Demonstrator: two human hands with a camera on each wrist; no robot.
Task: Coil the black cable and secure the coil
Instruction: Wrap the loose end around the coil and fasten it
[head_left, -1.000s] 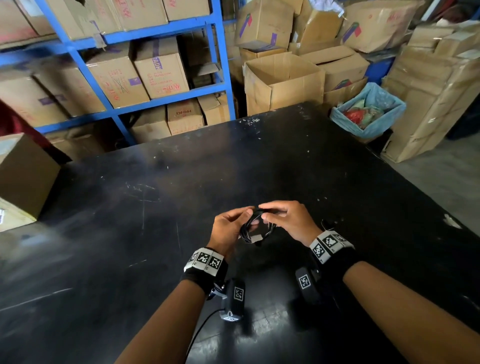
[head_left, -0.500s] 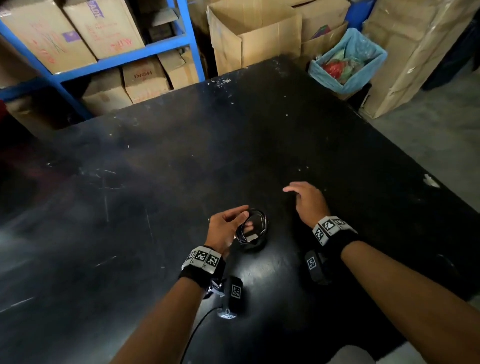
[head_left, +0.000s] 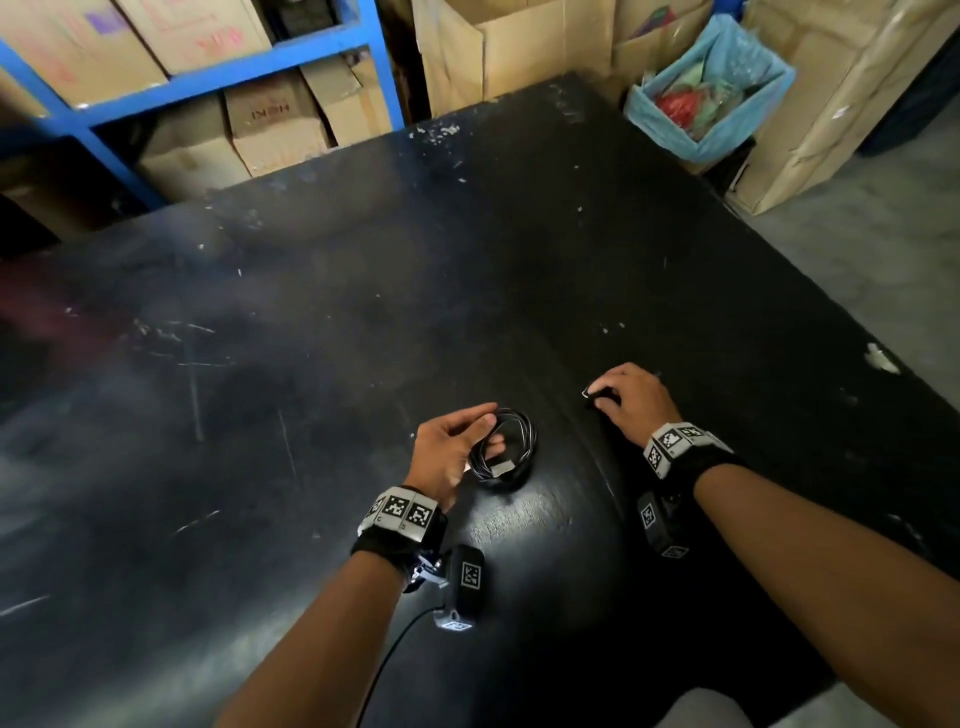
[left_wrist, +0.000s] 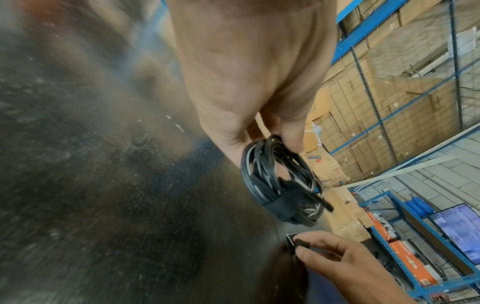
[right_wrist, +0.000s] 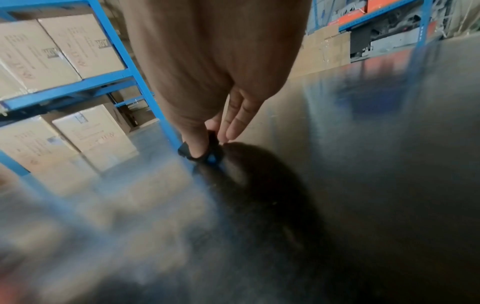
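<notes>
My left hand (head_left: 488, 434) holds the coiled black cable (head_left: 511, 449) just above the black table (head_left: 311, 364); fingers pass through the coil's loop. In the left wrist view the coil (left_wrist: 275, 174) hangs from my fingertips, and a black strap (left_wrist: 285, 203) is wrapped round its lower side. My right hand (head_left: 600, 395) is apart from the coil, to its right, low on the table. There thumb and fingers pinch a small black strap piece (head_left: 589, 393), which also shows in the right wrist view (right_wrist: 211, 151) and in the left wrist view (left_wrist: 298, 243).
The table's right edge (head_left: 831, 312) runs diagonally, with grey floor beyond it. A blue-lined bin (head_left: 711, 98) and cardboard boxes (head_left: 509, 47) stand past the far corner. Blue shelving (head_left: 223, 88) with boxes lines the far left side.
My right hand let go of the coil, moved right to the table and now pinches a small black strap piece. The left hand kept the coil and lowered it slightly.
</notes>
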